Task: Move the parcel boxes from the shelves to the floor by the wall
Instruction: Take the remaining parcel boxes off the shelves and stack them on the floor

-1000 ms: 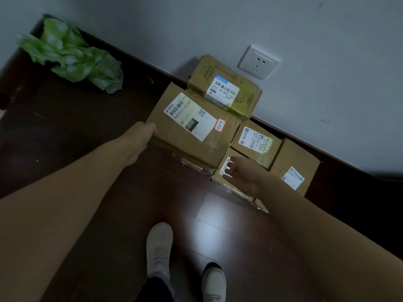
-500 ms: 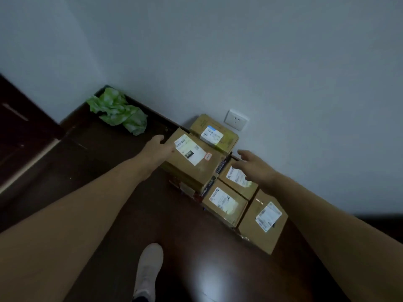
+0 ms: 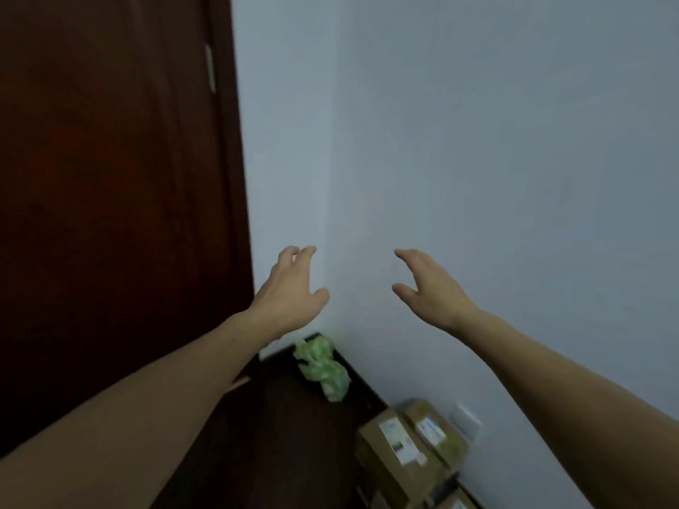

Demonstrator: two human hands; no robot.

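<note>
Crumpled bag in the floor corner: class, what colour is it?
The crumpled bag is light green, shown best in the head view.

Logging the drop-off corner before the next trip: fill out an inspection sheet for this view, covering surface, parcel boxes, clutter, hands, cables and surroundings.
Surface: dark wooden floor, only a strip of it in view.
Job's things: parcel boxes grouped on the floor against the wall, labels up; the frame edge cuts off the count.
Clutter: crumpled green material on the floor in the corner.
Hands: left hand and right hand raised in the air, fingers loosely spread, holding nothing.
Cables: nothing seen.
Surroundings: pale wall with a socket just behind the boxes; dark wooden door on the left.
</note>
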